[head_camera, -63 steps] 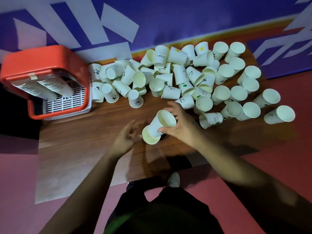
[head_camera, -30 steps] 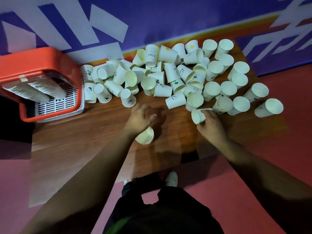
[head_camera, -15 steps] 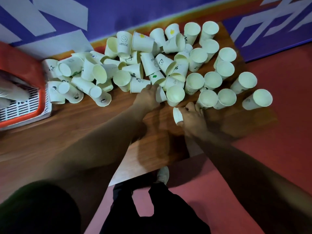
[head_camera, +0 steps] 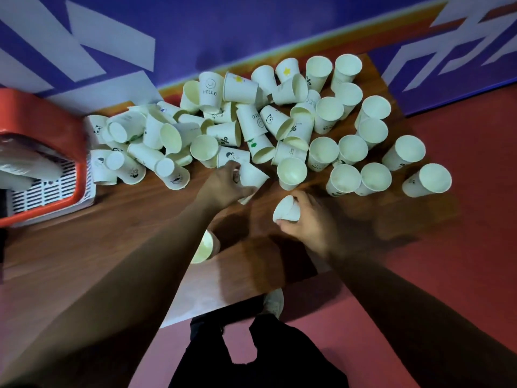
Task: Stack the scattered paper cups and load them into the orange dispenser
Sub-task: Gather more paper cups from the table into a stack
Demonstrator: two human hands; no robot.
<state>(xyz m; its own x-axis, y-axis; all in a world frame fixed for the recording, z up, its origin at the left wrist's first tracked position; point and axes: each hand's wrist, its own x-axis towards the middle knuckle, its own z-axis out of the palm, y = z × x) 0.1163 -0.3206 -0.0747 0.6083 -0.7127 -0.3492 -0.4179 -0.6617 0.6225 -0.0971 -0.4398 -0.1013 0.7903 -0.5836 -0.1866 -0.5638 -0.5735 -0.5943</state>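
Several white paper cups (head_camera: 291, 127) lie and stand scattered over the far half of the wooden table (head_camera: 117, 236). My left hand (head_camera: 223, 186) grips a tipped cup (head_camera: 251, 176) at the near edge of the heap. My right hand (head_camera: 310, 219) holds another cup (head_camera: 285, 210) on its side just above the table, apart from the heap. A stacked pair of cups (head_camera: 205, 247) stands upright near the table's front, partly hidden behind my left forearm. The orange dispenser (head_camera: 42, 127) sits at the far left with stacked cups (head_camera: 28, 163) lying inside it.
A purple wall with white shapes rises behind the table. Red floor lies to the right and in front. My legs and a shoe (head_camera: 274, 303) show below the table's front edge. Bare wood stretches between the dispenser and my arms.
My left hand left the upright stack and reached into the heap, closing on a tipped cup. My right hand picked up a cup and drew it toward me. The view swung right, then back.
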